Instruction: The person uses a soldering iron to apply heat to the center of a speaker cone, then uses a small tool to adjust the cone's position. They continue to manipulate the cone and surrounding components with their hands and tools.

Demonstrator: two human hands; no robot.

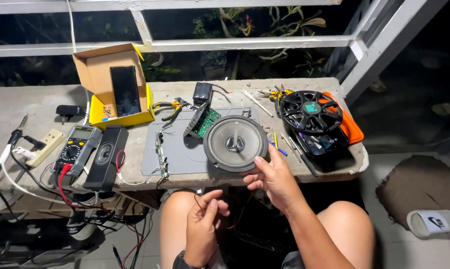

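Overhead light — dark, slightly soft surroundings.
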